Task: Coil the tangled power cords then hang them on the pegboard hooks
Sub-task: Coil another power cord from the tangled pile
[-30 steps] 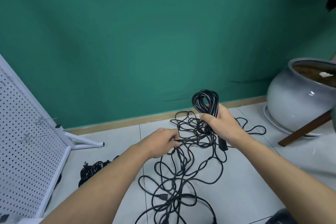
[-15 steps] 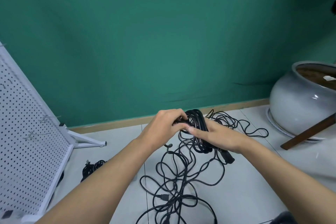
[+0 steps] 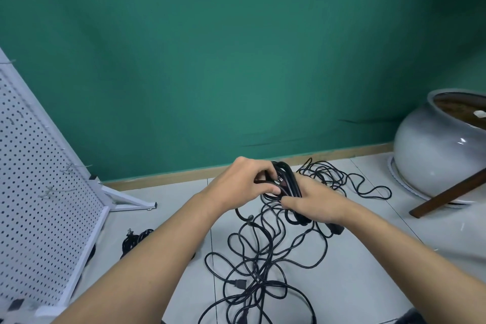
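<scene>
Coil (image 3: 287, 179) half hidden between your hands: left hand (image 3: 243, 184) pinches its top strands, right hand (image 3: 318, 204) wraps its lower part. Pegboard (image 3: 39, 192) cut off left.

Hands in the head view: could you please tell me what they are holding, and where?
Both grip the coiled cord: left hand at its upper loops, right hand around its lower part.

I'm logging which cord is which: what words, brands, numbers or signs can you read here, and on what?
None readable.
The black coiled power cord held by the left hand and right hand shows no marking.
The black plug on the floor is too small to tell.
The white perforated pegboard and glossy grey ceramic pot carry no lettering.
</scene>
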